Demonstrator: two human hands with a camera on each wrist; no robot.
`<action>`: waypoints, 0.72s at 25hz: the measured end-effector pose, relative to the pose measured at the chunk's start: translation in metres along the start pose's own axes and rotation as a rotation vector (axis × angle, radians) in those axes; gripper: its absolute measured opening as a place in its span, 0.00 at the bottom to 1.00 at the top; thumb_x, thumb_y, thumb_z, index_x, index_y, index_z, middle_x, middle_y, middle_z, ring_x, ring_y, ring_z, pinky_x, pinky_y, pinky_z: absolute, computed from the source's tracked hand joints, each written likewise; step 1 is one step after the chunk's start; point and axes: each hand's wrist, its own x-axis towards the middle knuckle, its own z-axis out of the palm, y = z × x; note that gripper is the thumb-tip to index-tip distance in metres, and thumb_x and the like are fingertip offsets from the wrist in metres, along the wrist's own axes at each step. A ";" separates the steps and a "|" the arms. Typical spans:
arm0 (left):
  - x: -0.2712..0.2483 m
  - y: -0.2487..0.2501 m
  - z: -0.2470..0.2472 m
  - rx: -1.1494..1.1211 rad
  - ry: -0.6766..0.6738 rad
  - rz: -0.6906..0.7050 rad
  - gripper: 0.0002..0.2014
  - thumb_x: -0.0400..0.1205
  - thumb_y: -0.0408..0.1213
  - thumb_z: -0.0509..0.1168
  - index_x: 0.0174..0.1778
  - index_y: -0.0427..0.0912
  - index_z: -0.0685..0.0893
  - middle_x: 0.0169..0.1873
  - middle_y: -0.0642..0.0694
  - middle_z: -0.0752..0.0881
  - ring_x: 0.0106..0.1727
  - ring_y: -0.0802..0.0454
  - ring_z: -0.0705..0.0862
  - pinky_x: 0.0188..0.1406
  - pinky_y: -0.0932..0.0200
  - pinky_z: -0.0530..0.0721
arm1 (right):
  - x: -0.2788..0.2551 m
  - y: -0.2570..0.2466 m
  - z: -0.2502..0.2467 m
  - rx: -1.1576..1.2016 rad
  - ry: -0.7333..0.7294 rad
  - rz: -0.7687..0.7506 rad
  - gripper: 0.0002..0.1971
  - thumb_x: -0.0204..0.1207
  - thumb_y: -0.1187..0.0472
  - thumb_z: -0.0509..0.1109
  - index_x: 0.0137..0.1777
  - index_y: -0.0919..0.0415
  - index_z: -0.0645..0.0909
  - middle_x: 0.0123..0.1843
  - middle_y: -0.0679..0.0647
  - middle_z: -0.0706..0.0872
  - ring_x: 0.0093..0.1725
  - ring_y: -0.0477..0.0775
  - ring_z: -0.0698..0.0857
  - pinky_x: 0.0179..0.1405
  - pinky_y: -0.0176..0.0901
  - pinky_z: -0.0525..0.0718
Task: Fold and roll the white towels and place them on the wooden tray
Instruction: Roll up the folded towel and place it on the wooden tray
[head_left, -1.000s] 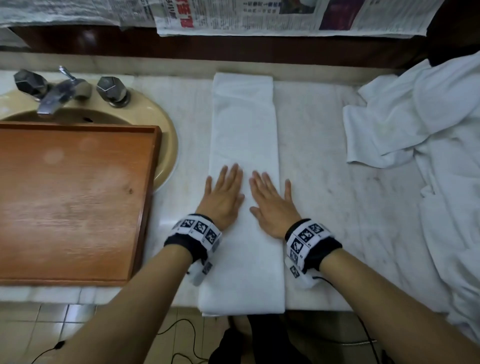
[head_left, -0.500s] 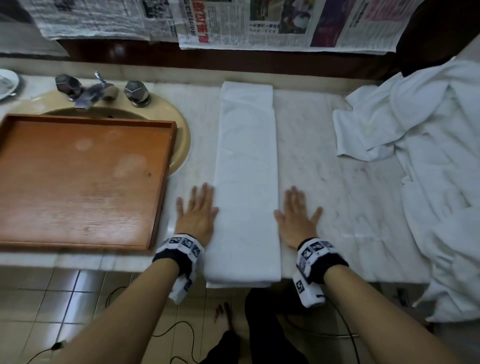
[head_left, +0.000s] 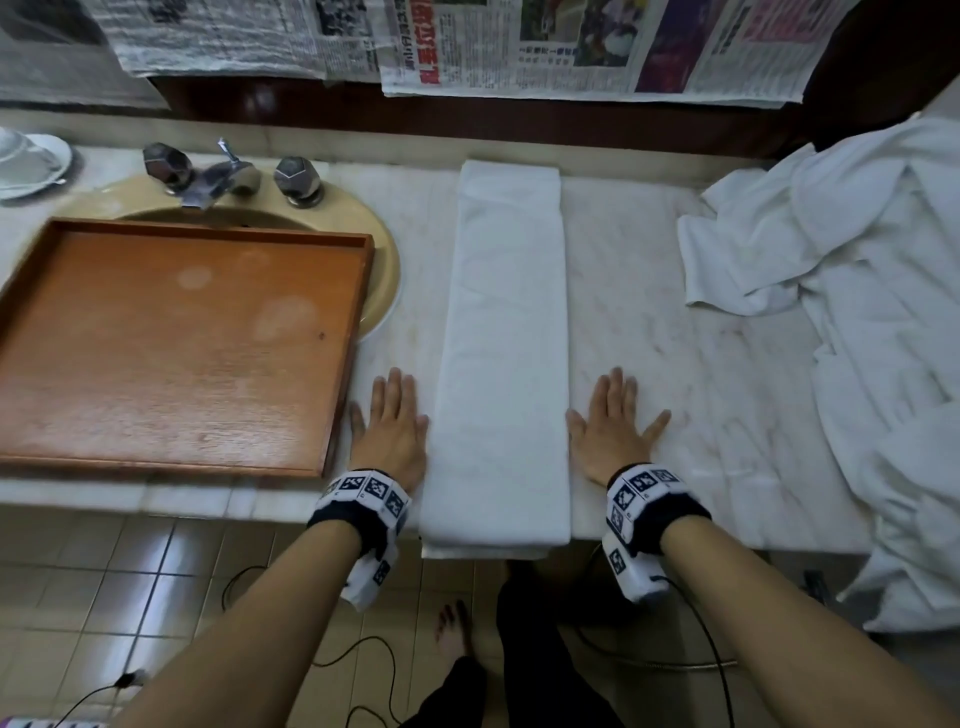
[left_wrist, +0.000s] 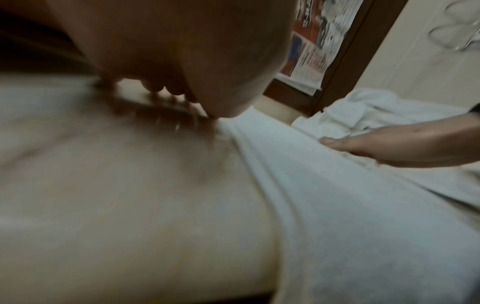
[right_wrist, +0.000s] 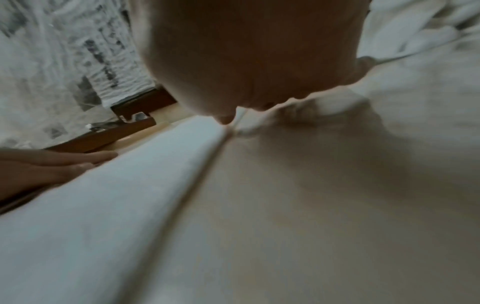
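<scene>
A white towel (head_left: 504, 332), folded into a long narrow strip, lies on the marble counter (head_left: 675, 332) and runs from the back wall to the front edge, where its near end overhangs slightly. My left hand (head_left: 392, 421) lies flat on the counter against the strip's left side, fingers straight. My right hand (head_left: 613, 421) lies flat against its right side, fingers spread. Neither hand holds anything. The wooden tray (head_left: 171, 343) sits empty at the left, partly over the sink. The wrist views show the towel's edges (left_wrist: 350, 205) (right_wrist: 103, 205) beside each palm.
A heap of loose white towels (head_left: 857, 291) covers the counter's right end. The beige sink (head_left: 382, 260) with a metal tap (head_left: 218, 176) lies behind the tray. A white dish (head_left: 31, 161) stands at far left. Newspaper (head_left: 519, 47) hangs on the back wall.
Both hands were flat on top of the towel, side by side. They have slid apart off the strip and now lie on the counter against its two sides.
</scene>
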 end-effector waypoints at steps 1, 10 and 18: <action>-0.002 0.005 -0.004 -0.049 0.069 -0.006 0.28 0.88 0.41 0.51 0.85 0.41 0.54 0.85 0.42 0.51 0.85 0.44 0.51 0.82 0.41 0.52 | 0.000 -0.012 -0.006 -0.002 0.062 -0.053 0.32 0.87 0.47 0.46 0.86 0.58 0.38 0.85 0.50 0.29 0.84 0.55 0.30 0.75 0.80 0.35; -0.032 0.030 -0.011 -0.433 0.121 -0.238 0.11 0.73 0.39 0.77 0.51 0.46 0.90 0.42 0.49 0.90 0.47 0.48 0.87 0.51 0.58 0.84 | 0.014 -0.121 -0.024 -0.416 0.151 -0.950 0.20 0.81 0.69 0.61 0.68 0.50 0.81 0.75 0.53 0.74 0.75 0.59 0.67 0.65 0.53 0.69; -0.028 0.031 -0.013 -0.484 0.072 -0.311 0.12 0.71 0.34 0.78 0.50 0.45 0.91 0.44 0.44 0.90 0.49 0.44 0.87 0.52 0.53 0.87 | 0.024 -0.139 -0.031 -0.679 0.235 -1.081 0.12 0.81 0.65 0.63 0.55 0.51 0.85 0.56 0.47 0.84 0.66 0.57 0.73 0.56 0.52 0.73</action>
